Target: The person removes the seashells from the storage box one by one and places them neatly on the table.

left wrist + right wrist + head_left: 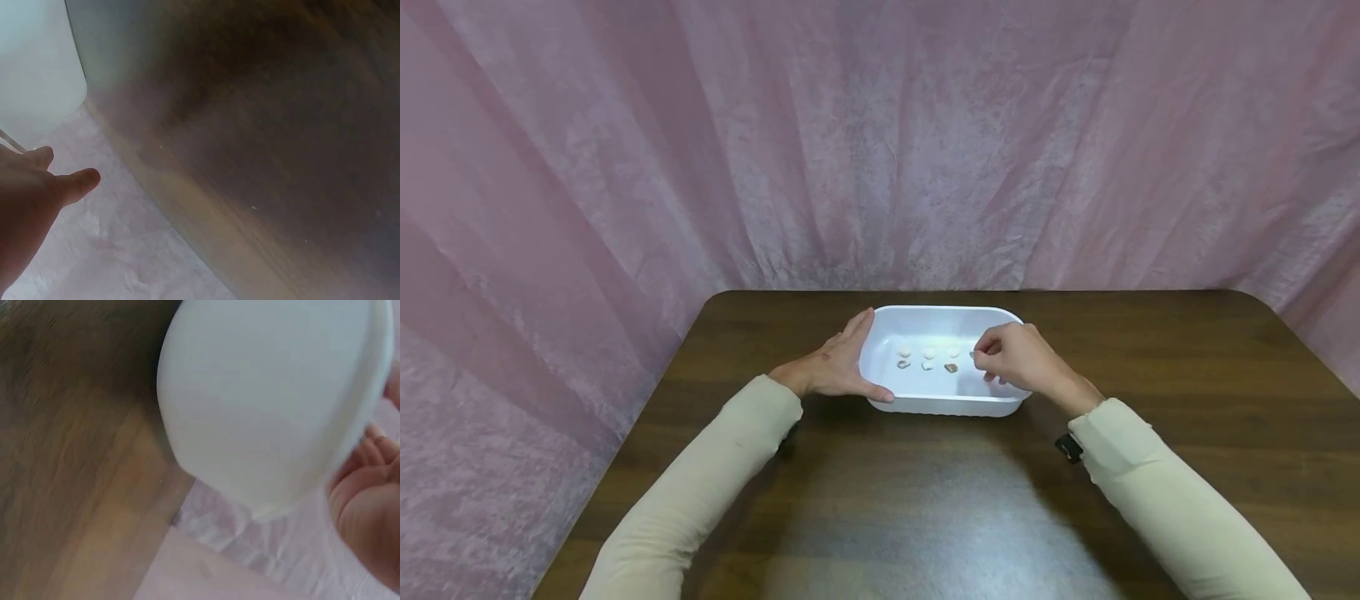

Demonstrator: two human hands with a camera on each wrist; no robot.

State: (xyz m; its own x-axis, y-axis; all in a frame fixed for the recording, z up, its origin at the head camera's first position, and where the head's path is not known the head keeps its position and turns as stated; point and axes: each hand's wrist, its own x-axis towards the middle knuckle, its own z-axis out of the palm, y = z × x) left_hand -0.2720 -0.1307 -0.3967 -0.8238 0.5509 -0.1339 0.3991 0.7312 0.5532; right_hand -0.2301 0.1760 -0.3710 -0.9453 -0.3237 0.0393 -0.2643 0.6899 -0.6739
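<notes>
Right-hand grip [1011, 357] pinching a small piece [972, 354], left-hand grip [838, 365] spread wide, touching white tray [940, 406]

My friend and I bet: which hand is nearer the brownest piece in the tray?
Right. The right hand is over the white tray, just right of the brownest piece; the left hand is farther off, touching the tray's left end.
</notes>
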